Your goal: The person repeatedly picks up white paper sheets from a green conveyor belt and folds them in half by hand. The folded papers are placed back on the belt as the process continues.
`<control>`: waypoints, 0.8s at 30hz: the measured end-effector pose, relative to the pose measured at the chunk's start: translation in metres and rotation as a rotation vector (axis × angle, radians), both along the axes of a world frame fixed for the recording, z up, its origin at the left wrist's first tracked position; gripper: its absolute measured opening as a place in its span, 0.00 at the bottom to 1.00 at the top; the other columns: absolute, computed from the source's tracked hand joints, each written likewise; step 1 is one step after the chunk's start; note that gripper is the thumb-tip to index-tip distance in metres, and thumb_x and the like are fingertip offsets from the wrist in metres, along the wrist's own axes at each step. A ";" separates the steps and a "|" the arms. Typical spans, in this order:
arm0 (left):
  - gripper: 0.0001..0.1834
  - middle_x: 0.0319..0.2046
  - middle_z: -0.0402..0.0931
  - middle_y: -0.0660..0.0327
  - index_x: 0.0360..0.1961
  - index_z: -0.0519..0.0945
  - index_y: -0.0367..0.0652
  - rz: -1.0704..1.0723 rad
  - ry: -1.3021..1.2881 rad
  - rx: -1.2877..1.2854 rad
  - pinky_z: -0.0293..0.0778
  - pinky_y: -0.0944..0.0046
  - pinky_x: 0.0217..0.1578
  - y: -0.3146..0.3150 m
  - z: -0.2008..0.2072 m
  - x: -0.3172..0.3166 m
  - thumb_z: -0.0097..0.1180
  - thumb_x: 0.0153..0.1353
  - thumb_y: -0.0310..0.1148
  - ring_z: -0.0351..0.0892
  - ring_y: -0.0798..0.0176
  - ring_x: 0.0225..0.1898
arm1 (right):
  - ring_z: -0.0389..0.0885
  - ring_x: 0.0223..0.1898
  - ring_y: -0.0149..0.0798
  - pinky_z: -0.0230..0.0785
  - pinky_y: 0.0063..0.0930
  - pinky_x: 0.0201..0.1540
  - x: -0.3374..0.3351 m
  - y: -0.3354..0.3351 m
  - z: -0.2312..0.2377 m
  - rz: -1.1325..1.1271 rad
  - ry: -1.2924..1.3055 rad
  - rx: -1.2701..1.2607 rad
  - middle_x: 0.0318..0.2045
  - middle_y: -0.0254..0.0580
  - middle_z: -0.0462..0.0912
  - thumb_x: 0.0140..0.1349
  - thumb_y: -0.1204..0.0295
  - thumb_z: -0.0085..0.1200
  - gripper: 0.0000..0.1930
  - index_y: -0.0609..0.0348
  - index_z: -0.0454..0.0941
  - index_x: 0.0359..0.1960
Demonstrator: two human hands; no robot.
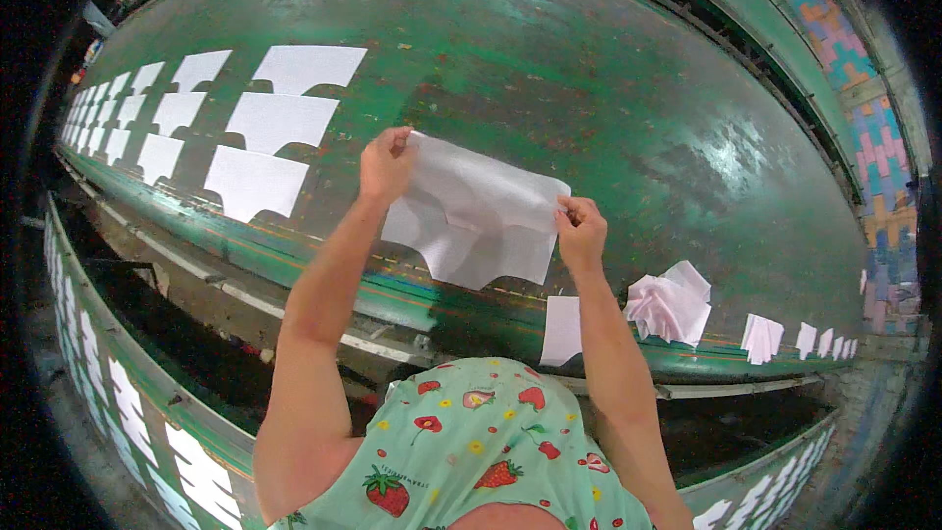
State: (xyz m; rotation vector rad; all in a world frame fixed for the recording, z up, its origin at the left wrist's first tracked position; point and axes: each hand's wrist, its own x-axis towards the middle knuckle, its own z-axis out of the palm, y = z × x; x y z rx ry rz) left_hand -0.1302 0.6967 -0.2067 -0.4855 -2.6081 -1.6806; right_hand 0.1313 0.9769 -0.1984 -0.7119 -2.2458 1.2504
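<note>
- Lowest left, well below the left hand: a second table [182, 395], with more white pieces [132, 412] lying along it.
- Left of the left hand: rows of flat white cut pieces [283, 123], straight along some edges and curved in at others, spread over the green table [638, 88].
- The left hand [388, 169]: fingers pinched together on the upper left corner of a thin white sheet.
- Below and between the hands: the person's pale green top [471, 447], printed with strawberries, cherries and yellow flowers.
- Between the two hands: the white sheet [491, 172], stretched from one to the other above the table; under its lower edge shows a white area with notched edges [466, 260], and whether that is a separate piece I cannot tell.
- Just below the right hand, partly behind the forearm: a small flat white piece [561, 326].
- The right hand [582, 231]: thumb and fingers clamped on the sheet's right corner.
- Right of and below the right hand: a crumpled pinkish-white bundle [672, 304].
- Farther right of that hand: a fanned white bundle [761, 338], then smaller white bundles [807, 341] along the table's near edge.
</note>
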 end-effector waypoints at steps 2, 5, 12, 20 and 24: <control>0.20 0.37 0.89 0.62 0.58 0.89 0.42 -0.018 0.114 -0.091 0.82 0.62 0.43 0.010 -0.007 -0.022 0.72 0.66 0.29 0.86 0.66 0.38 | 0.84 0.37 0.37 0.79 0.31 0.43 -0.017 0.005 -0.005 -0.015 0.003 0.082 0.49 0.45 0.86 0.59 0.83 0.68 0.19 0.63 0.88 0.54; 0.20 0.37 0.89 0.60 0.57 0.90 0.47 -0.061 0.331 -0.109 0.83 0.56 0.50 0.019 -0.016 -0.048 0.72 0.62 0.30 0.87 0.56 0.45 | 0.85 0.38 0.37 0.80 0.31 0.43 -0.032 0.010 -0.009 -0.029 -0.054 0.141 0.53 0.47 0.85 0.59 0.84 0.68 0.22 0.63 0.86 0.58; 0.21 0.37 0.89 0.64 0.57 0.90 0.49 -0.141 0.407 -0.121 0.77 0.49 0.61 0.018 -0.031 -0.070 0.73 0.61 0.30 0.86 0.53 0.50 | 0.83 0.37 0.34 0.80 0.28 0.41 -0.053 0.025 -0.018 -0.038 -0.100 0.120 0.58 0.46 0.83 0.61 0.85 0.65 0.27 0.61 0.84 0.64; 0.45 0.78 0.66 0.47 0.81 0.66 0.41 -0.216 0.526 -0.593 0.54 0.41 0.81 0.040 -0.025 -0.040 0.68 0.68 0.47 0.61 0.38 0.80 | 0.80 0.36 0.29 0.77 0.24 0.41 -0.062 0.030 -0.015 -0.059 -0.203 0.104 0.63 0.43 0.82 0.65 0.86 0.60 0.28 0.61 0.82 0.68; 0.58 0.87 0.47 0.41 0.85 0.55 0.31 -0.599 0.392 -0.638 0.41 0.37 0.85 0.079 -0.014 0.034 0.63 0.70 0.62 0.41 0.34 0.88 | 0.83 0.36 0.31 0.79 0.27 0.39 -0.049 0.024 0.002 -0.024 -0.164 0.100 0.65 0.43 0.82 0.66 0.85 0.59 0.29 0.60 0.79 0.71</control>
